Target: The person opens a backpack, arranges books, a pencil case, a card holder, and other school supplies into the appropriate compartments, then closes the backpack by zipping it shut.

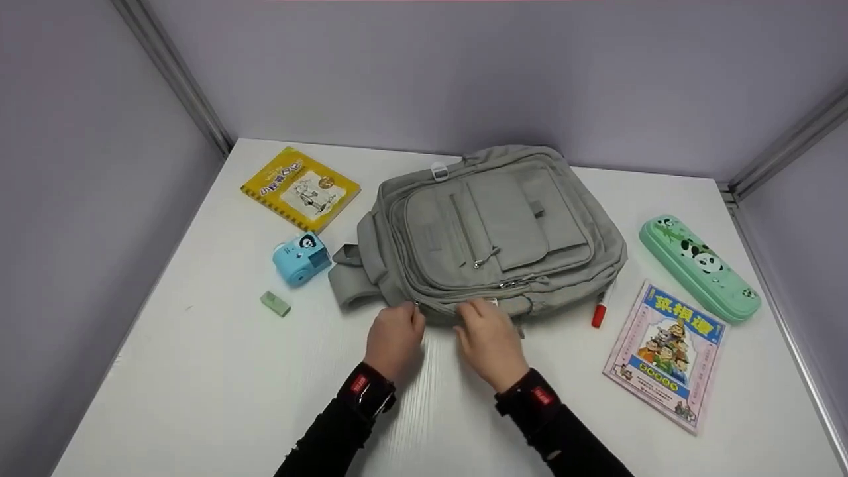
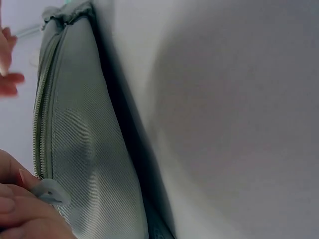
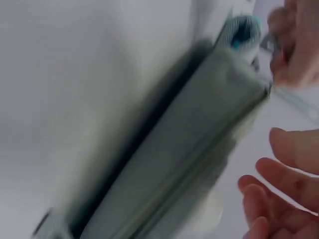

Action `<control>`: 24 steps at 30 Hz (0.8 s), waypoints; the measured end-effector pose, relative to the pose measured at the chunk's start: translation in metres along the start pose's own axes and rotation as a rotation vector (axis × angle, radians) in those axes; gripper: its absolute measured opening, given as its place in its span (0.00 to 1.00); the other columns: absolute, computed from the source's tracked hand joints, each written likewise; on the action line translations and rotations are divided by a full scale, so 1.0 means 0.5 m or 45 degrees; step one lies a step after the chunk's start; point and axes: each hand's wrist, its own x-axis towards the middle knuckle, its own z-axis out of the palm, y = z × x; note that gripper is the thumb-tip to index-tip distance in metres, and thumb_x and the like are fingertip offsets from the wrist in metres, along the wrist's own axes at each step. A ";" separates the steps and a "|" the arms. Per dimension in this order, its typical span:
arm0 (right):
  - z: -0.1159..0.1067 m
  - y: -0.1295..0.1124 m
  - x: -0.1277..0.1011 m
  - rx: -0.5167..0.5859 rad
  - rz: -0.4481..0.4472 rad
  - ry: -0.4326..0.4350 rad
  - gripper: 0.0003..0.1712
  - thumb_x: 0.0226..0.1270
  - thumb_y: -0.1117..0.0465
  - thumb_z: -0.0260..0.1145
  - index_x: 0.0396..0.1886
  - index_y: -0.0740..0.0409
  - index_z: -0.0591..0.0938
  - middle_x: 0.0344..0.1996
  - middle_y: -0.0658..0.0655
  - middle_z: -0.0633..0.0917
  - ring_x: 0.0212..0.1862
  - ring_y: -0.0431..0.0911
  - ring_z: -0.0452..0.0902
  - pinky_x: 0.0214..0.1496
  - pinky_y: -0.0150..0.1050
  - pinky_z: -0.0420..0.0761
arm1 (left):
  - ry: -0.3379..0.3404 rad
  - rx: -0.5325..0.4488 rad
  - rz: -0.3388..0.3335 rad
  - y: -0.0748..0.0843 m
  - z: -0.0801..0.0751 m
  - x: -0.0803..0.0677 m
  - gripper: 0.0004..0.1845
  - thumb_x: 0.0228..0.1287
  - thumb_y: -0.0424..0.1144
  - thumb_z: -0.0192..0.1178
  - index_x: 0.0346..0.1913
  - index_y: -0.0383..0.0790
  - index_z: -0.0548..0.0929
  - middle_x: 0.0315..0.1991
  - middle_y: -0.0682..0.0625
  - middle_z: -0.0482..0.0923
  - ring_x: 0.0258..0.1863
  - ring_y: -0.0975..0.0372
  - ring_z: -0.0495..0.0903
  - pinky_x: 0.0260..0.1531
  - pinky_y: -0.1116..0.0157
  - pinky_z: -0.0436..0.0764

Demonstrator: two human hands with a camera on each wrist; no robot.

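A white table [image 1: 199, 371] carries everything. In the middle of it lies a grey backpack [image 1: 490, 232], flat, front pockets up, its bottom edge toward the person. At about four o'clock from the bag sits a pink picture book [image 1: 669, 354], and at three o'clock a mint-green panda pencil case [image 1: 699, 268]. A yellow book [image 1: 300, 188] lies at ten o'clock. At nine o'clock, just beside the strap, stands a blue sharpener [image 1: 301, 258], with a small green eraser [image 1: 275, 303] below it. A red-capped marker [image 1: 601, 308] pokes out by the bag's lower right corner.

Both hands are at the bag's six o'clock edge. The left hand [image 1: 394, 338] pinches a pale zipper pull [image 2: 50, 191] at the end of the zip. The right hand [image 1: 487, 341] is near the same edge with its fingers [image 3: 279, 179] loosely spread, gripping nothing that I can see.
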 end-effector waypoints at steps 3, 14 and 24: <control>0.030 -0.029 0.015 -0.063 0.021 -0.025 0.15 0.51 0.64 0.76 0.38 0.63 0.84 0.35 0.58 0.83 0.36 0.52 0.82 0.40 0.44 0.83 | -0.009 0.017 0.004 0.000 0.000 0.000 0.18 0.60 0.32 0.59 0.15 0.42 0.67 0.12 0.46 0.73 0.14 0.53 0.78 0.14 0.56 0.73; 0.051 -0.012 0.018 -0.093 -0.036 -0.034 0.07 0.53 0.77 0.66 0.29 0.64 0.83 0.28 0.56 0.82 0.29 0.49 0.80 0.33 0.40 0.84 | 0.089 0.068 0.078 -0.023 -0.006 0.009 0.17 0.61 0.32 0.60 0.16 0.40 0.69 0.11 0.47 0.73 0.12 0.55 0.77 0.13 0.56 0.73; 0.022 0.046 -0.033 -0.069 -0.125 0.028 0.09 0.54 0.73 0.71 0.24 0.60 0.80 0.26 0.53 0.79 0.29 0.47 0.80 0.32 0.39 0.82 | 0.109 0.070 0.047 -0.047 -0.037 0.039 0.24 0.63 0.31 0.60 0.14 0.45 0.61 0.11 0.52 0.60 0.12 0.60 0.68 0.13 0.60 0.68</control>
